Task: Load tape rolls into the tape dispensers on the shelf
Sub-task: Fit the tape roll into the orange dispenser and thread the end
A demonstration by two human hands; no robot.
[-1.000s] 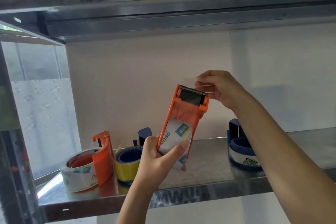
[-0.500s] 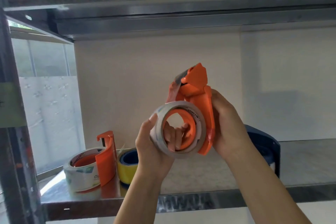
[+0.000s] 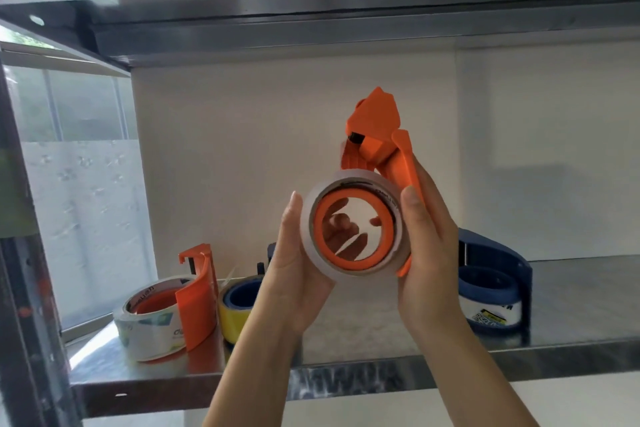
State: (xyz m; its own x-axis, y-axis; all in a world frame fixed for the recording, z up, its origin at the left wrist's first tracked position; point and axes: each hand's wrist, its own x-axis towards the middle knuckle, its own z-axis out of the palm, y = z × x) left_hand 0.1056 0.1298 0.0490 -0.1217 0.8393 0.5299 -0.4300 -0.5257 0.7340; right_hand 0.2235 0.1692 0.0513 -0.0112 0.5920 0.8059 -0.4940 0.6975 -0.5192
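Note:
I hold an orange tape dispenser [image 3: 379,135] upright in front of the shelf, with a clear tape roll [image 3: 398,253] seated around its orange hub. My left hand [image 3: 294,263] cups the roll's left side, fingers showing through the hub hole. My right hand [image 3: 426,236] grips the dispenser's curved back on the right. On the shelf [image 3: 571,291] stand a second orange dispenser [image 3: 197,298] holding a clear roll [image 3: 145,322], a yellow roll on a blue dispenser [image 3: 239,305], and a dark blue dispenser [image 3: 495,284] with a white-labelled roll at the right.
A steel upper shelf [image 3: 346,21] hangs close above. A dark metal upright [image 3: 24,253] stands at the left. The white back wall [image 3: 242,149] closes off the rear. The shelf's front lip [image 3: 346,381] runs below my wrists.
The dispenser was turned from back-facing to side-on, so the roll's open centre now faces me. My right hand left the cutter end and took the dispenser's back. Both hands rose slightly.

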